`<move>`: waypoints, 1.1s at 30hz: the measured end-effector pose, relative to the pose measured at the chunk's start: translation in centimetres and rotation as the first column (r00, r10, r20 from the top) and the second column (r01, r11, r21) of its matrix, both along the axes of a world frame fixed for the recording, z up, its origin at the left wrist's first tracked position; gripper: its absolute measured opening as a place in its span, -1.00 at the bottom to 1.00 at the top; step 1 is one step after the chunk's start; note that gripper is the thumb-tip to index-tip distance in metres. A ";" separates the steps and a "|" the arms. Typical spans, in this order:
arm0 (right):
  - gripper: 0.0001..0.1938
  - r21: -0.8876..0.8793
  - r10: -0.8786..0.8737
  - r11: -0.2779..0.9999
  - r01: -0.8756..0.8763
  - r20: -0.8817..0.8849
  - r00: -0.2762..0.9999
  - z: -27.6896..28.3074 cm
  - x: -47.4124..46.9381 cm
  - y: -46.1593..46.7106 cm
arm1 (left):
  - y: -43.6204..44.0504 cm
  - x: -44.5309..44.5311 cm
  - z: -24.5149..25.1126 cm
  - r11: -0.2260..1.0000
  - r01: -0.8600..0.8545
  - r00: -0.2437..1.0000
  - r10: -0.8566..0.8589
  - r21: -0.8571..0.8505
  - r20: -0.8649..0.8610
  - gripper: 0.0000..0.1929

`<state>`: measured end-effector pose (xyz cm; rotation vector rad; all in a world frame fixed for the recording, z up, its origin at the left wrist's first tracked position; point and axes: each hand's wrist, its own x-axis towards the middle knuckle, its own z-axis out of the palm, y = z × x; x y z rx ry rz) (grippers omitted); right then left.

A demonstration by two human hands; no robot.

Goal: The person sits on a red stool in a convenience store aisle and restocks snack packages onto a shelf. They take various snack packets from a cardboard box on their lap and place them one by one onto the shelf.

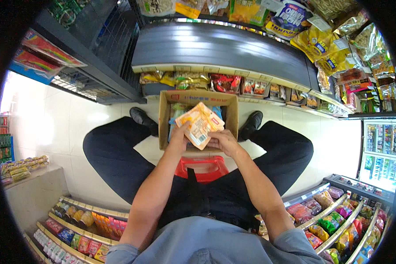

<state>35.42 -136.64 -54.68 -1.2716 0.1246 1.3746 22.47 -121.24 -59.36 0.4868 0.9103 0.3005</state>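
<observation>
Both hands hold a flat orange-and-white food pouch (198,123) above an open cardboard box (231,115). My left hand (180,137) grips the pouch's lower left edge, thumb on top. At its lower right edge, my right hand (225,141) has hold of it with the fingers partly beneath. The side turned up bears a barcode and printing. Inside the box, other packages (172,127) in pale green and blue show around the pouch, mostly hidden by it. The box stands on the tiled floor between my shoes, against the shelf's lower front.
A bare dark metal shelf (217,46) spans the front, with bagged snacks (226,82) in the tier below. A red plastic stool (203,168) lies between my thighs. Shelving with snack bags (330,221) stands behind right, more packets (85,244) behind left. A glass-door fridge (381,155) is far right.
</observation>
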 end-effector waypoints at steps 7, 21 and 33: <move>-0.74 -0.026 0.043 0.999 -0.043 -0.004 0.999 -0.5 -0.4 -0.2 | -0.1 -0.8 -3.6 0.997 0.034 0.991 -0.042 -0.070 -0.126 -0.65; -0.70 -0.096 0.106 0.991 -0.099 0.071 0.992 -1.2 -1.2 -1.8 | -1.5 -1.1 -3.0 0.999 0.038 0.979 -0.039 -0.012 -0.201 -0.65; -0.72 -0.054 0.061 0.997 -0.056 0.094 0.994 -0.5 -1.6 -2.6 | -2.2 -1.1 -1.9 0.998 0.061 0.973 -0.054 0.025 -0.225 -0.65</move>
